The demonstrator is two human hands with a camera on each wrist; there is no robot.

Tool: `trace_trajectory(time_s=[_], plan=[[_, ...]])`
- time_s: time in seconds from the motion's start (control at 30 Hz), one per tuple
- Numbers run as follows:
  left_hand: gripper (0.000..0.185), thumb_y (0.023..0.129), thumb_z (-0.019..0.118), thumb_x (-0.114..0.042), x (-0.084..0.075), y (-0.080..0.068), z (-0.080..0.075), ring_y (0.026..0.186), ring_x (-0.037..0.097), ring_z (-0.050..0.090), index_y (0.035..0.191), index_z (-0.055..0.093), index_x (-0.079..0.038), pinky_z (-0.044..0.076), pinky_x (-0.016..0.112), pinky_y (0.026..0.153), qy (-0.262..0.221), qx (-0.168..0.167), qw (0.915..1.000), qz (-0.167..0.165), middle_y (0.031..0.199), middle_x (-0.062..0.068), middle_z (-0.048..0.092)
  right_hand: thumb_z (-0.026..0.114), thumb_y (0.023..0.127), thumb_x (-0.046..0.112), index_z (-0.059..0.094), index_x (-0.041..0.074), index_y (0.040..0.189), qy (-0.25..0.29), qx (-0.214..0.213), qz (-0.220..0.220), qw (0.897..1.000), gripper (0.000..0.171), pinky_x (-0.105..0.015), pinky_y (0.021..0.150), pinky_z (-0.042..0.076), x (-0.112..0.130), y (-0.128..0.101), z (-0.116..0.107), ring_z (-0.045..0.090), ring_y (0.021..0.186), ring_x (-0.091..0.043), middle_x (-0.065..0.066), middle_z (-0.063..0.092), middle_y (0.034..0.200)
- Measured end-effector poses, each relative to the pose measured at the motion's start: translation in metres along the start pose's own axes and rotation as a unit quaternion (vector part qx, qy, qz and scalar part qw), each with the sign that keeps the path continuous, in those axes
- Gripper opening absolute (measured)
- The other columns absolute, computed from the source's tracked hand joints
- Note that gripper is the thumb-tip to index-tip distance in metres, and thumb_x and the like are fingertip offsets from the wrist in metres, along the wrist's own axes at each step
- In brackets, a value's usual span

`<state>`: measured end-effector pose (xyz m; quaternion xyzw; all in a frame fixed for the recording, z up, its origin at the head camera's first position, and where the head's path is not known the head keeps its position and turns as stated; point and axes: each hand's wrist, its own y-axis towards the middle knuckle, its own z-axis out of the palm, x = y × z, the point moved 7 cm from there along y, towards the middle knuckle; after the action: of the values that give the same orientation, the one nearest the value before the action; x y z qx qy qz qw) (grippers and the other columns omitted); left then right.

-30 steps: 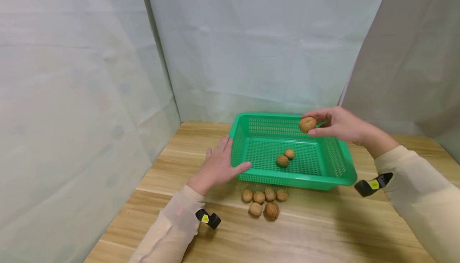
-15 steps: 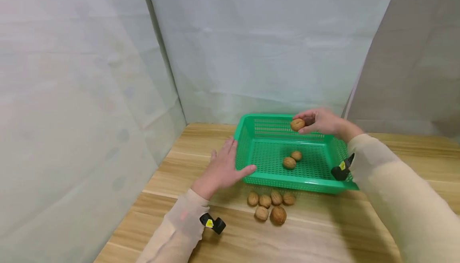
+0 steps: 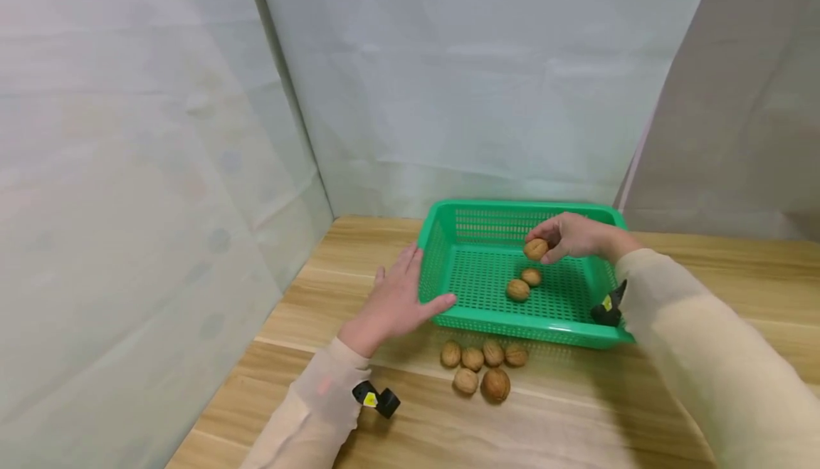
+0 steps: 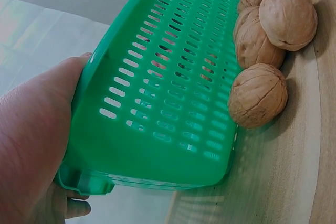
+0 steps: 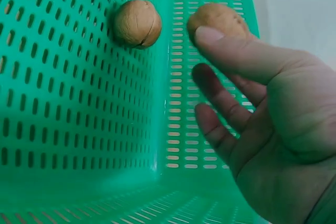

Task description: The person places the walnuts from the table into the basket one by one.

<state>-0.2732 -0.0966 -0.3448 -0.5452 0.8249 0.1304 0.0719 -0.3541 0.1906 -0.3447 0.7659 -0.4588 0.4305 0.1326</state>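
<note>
My right hand (image 3: 573,236) pinches a walnut (image 3: 535,249) between thumb and fingers, low inside the green plastic basket (image 3: 532,327). In the right wrist view the held walnut (image 5: 218,20) is at the fingertips, and the other fingers are loosely bent. Two more walnuts (image 3: 518,290) lie on the basket floor just in front of it. My left hand (image 3: 393,300) rests against the basket's left end, its fingers straight along the outside and the thumb stretched over the front corner. The left wrist view has that hand (image 4: 37,129) at the rim.
Several loose walnuts (image 3: 472,359) lie on the wooden table (image 3: 564,419) in front of the basket, close to its front wall. White cloth (image 3: 480,99) hangs behind the table and along the left side. A small black camera (image 3: 378,398) sits on the left wrist.
My right hand has moved left over the basket and then down into it, carrying the walnut. The left hand has stayed at the basket's left end; the view has shifted slightly.
</note>
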Motion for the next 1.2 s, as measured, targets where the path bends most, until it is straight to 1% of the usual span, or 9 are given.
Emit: trace_trajectory(time_s=[0.13, 0.27, 0.43, 0.63, 0.77, 0.87, 0.97, 1.1, 1.2], plan=[[0.106, 0.083, 0.045, -0.077, 0.002, -0.002, 0.000, 0.146, 0.025, 0.011, 0.154, 0.015, -0.004, 0.012, 0.065, 0.109, 0.002, 0.001, 1.0000, -0.001, 0.160, 0.010, 0.010, 0.074, 0.082, 0.001, 0.058, -0.005, 0.127, -0.022, 0.026, 0.004, 0.999, 0.048, -0.033, 0.079, 0.053, -0.004, 0.002, 0.007, 0.062, 0.100, -0.024, -0.011, 0.067, 0.108], [0.105, 0.084, 0.046, -0.075, 0.004, -0.003, 0.001, 0.146, 0.024, 0.010, 0.154, 0.014, -0.004, 0.012, 0.065, 0.109, -0.001, 0.001, 1.0000, 0.003, 0.160, 0.010, 0.011, 0.075, 0.082, 0.003, 0.057, -0.006, 0.128, -0.028, 0.052, 0.008, 0.998, 0.050, -0.035, 0.080, 0.053, -0.005, 0.001, 0.015, 0.062, 0.101, -0.025, -0.012, 0.067, 0.110], [0.106, 0.083, 0.045, -0.076, 0.005, -0.004, 0.001, 0.146, 0.023, 0.009, 0.154, 0.013, -0.005, 0.013, 0.065, 0.109, 0.001, 0.002, 1.0000, -0.001, 0.160, 0.010, 0.011, 0.074, 0.082, 0.003, 0.056, -0.006, 0.128, -0.025, 0.063, 0.014, 0.998, 0.050, -0.034, 0.081, 0.053, -0.005, 0.001, 0.019, 0.061, 0.101, -0.024, -0.011, 0.066, 0.110], [0.105, 0.084, 0.046, -0.075, 0.007, -0.004, 0.000, 0.146, 0.022, 0.009, 0.154, 0.013, -0.005, 0.014, 0.065, 0.108, 0.000, 0.001, 1.0000, 0.000, 0.160, 0.010, 0.011, 0.077, 0.080, 0.007, 0.061, 0.002, 0.125, -0.025, 0.102, 0.040, 0.994, 0.048, -0.033, 0.080, 0.051, -0.007, 0.000, 0.026, 0.058, 0.093, -0.018, -0.008, 0.064, 0.103], [0.105, 0.084, 0.046, -0.075, 0.007, -0.004, 0.000, 0.146, 0.022, 0.009, 0.154, 0.014, -0.004, 0.015, 0.066, 0.108, 0.001, -0.001, 1.0000, 0.002, 0.160, 0.010, 0.010, 0.077, 0.080, 0.008, 0.060, 0.003, 0.127, -0.024, 0.123, 0.051, 0.991, 0.050, -0.032, 0.079, 0.051, -0.009, -0.001, 0.029, 0.056, 0.089, -0.016, -0.007, 0.064, 0.099], [0.104, 0.084, 0.048, -0.073, 0.007, -0.003, 0.000, 0.146, 0.023, 0.010, 0.154, 0.014, -0.004, 0.015, 0.067, 0.107, -0.002, -0.005, 1.0000, 0.005, 0.160, 0.011, 0.011, 0.076, 0.081, 0.008, 0.061, 0.002, 0.126, -0.038, 0.115, 0.035, 0.992, 0.048, -0.033, 0.076, 0.051, -0.007, 0.000, 0.028, 0.054, 0.085, -0.016, -0.007, 0.063, 0.096], [0.103, 0.085, 0.050, -0.072, 0.007, -0.003, 0.000, 0.146, 0.023, 0.010, 0.154, 0.015, -0.003, 0.014, 0.067, 0.108, -0.006, -0.008, 0.9999, 0.006, 0.160, 0.011, 0.011, 0.077, 0.080, 0.009, 0.062, 0.002, 0.122, -0.051, 0.091, 0.025, 0.994, 0.045, -0.034, 0.076, 0.050, -0.006, 0.002, 0.025, 0.053, 0.083, -0.016, -0.007, 0.063, 0.094], [0.105, 0.084, 0.047, -0.075, 0.008, -0.003, 0.000, 0.146, 0.023, 0.010, 0.154, 0.014, -0.004, 0.013, 0.066, 0.108, -0.005, -0.007, 0.9999, 0.007, 0.160, 0.011, 0.010, 0.078, 0.080, 0.012, 0.062, 0.003, 0.123, -0.091, 0.053, 0.028, 0.994, 0.047, -0.037, 0.080, 0.050, -0.008, 0.004, 0.020, 0.057, 0.093, -0.021, -0.010, 0.064, 0.102], [0.107, 0.083, 0.043, -0.078, 0.008, -0.003, 0.000, 0.146, 0.023, 0.010, 0.154, 0.014, -0.004, 0.014, 0.066, 0.108, 0.000, -0.006, 1.0000, 0.007, 0.160, 0.011, 0.010, 0.078, 0.081, 0.015, 0.061, 0.004, 0.125, -0.147, 0.026, 0.033, 0.988, 0.048, -0.041, 0.081, 0.051, -0.010, 0.005, 0.016, 0.057, 0.100, -0.026, -0.011, 0.063, 0.108]])
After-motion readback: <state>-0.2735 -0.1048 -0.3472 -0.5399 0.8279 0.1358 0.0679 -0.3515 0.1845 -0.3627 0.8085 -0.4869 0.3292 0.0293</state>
